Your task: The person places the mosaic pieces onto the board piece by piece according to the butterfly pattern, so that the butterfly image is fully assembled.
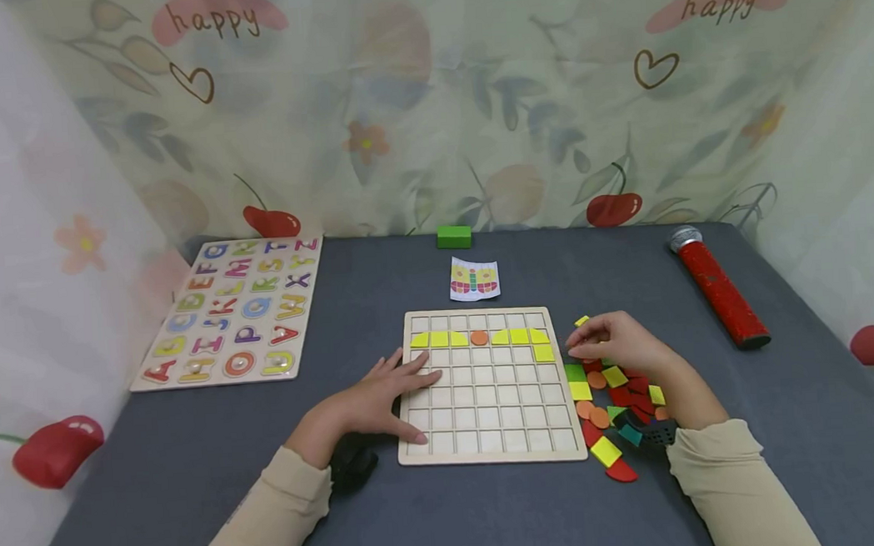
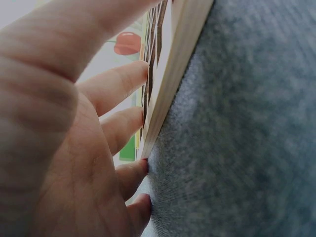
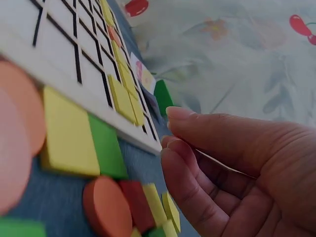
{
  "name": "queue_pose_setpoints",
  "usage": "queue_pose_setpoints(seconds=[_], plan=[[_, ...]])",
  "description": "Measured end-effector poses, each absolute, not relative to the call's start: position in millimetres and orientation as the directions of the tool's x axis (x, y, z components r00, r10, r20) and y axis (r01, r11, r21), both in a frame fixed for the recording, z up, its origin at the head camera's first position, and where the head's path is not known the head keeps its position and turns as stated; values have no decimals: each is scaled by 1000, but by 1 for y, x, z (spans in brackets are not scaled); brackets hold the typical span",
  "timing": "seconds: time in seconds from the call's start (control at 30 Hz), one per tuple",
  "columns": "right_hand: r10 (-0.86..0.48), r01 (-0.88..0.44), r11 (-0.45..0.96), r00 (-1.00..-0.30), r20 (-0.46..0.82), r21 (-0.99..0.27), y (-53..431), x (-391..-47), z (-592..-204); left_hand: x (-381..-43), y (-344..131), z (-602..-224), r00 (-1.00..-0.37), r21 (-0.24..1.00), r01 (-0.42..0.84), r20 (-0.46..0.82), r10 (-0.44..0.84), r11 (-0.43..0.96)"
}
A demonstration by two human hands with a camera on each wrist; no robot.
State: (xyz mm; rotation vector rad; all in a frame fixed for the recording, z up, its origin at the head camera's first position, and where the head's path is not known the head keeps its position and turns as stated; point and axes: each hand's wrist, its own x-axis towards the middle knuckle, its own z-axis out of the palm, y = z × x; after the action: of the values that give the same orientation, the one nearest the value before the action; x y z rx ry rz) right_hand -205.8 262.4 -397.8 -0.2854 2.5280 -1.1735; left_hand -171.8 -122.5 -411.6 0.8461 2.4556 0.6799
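A wooden grid board (image 1: 493,453) lies flat on the table. In its second row, yellow pieces (image 1: 438,339) sit either side of an orange disc (image 1: 479,337); a yellow square (image 1: 543,352) fills a cell below, at the right end. My left hand (image 1: 377,398) is spread at the board's left edge, thumb and fingertips touching it. Beyond the right edge, my right hand (image 1: 617,341) hovers with loosely bent fingers. A small gap shows between its thumb and fingertips (image 3: 170,148), with nothing visible in it. Loose coloured pieces (image 1: 606,450) lie under and beside this hand.
A small card (image 1: 473,279) with a butterfly pattern lies behind the board, and a green block (image 1: 453,237) is farther back. On the left lies an alphabet puzzle (image 1: 229,319). A red microphone (image 1: 719,289) lies at the right. Patterned cloth (image 1: 435,123) hangs behind the table.
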Motion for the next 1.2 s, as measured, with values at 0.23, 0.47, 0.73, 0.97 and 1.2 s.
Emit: queue_pose_setpoints(seconds=[0.23,0.47,0.73,0.97,1.2], plan=[[-321,10,651,-903,-287,-759,283,-190,-401,-171,-123,-410,-709,582,431,-255,658,690],[-348,-45,692,-895,-278,-720,290,-183,-403,-171,-122,-408,-704,584,427,-264,659,690],[-386,-111,703,-889,-246,-703,290,-182,-405,-171,-122,-408,-710,579,425,-264,653,695],[-415,-121,693,-873,-255,-711,286,-182,-404,-170,-123,-408,-711,580,424,-262,653,695],[-379,-35,625,-886,-265,-780,278,-186,-397,-170,-123,-408,-710,578,430,-258,655,694]])
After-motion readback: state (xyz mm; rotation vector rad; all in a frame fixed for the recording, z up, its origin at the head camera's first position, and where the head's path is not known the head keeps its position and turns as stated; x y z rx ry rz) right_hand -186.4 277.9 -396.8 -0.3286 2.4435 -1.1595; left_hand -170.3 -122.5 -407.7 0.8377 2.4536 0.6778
